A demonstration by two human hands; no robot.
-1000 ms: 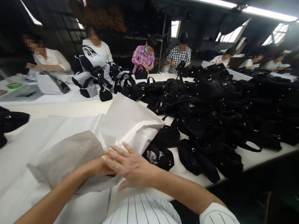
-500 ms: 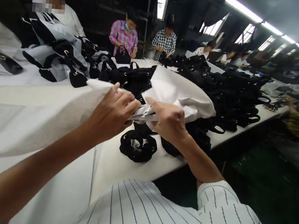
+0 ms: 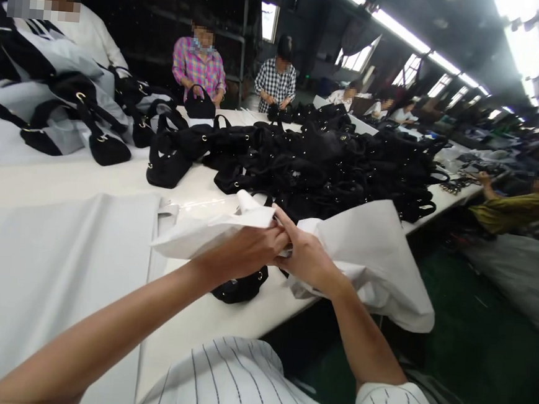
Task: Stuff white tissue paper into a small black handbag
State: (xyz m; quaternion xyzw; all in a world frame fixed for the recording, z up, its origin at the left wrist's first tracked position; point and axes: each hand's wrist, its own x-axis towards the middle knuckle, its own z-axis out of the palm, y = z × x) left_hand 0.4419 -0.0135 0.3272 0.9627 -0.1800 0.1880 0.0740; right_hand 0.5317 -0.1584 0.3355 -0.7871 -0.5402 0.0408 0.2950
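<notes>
Between my two hands is a large sheet of white paper (image 3: 382, 251), gathered and crumpled in the middle, with loose ends flaring out to both sides. My left hand (image 3: 256, 251) is closed on the bunched part, its fingertips partly hidden by paper. Right beside it, almost touching, my right hand (image 3: 309, 258) grips the same sheet with the index finger stretched along it. A small black handbag (image 3: 241, 288) with gold rings sits on the table just below my hands, partly covered by them.
Flat white sheets (image 3: 58, 272) lie on the left of the table. Beyond my hands spreads a heap of black handbags (image 3: 329, 151); grey-and-black bags (image 3: 60, 129) pile up at the far left. Several people work across the table, including one in a checked shirt (image 3: 279, 81).
My hands have drawn together and lower. The paper's long left part has been pulled in, and its right part now spreads further right and down. The view has turned slightly right.
</notes>
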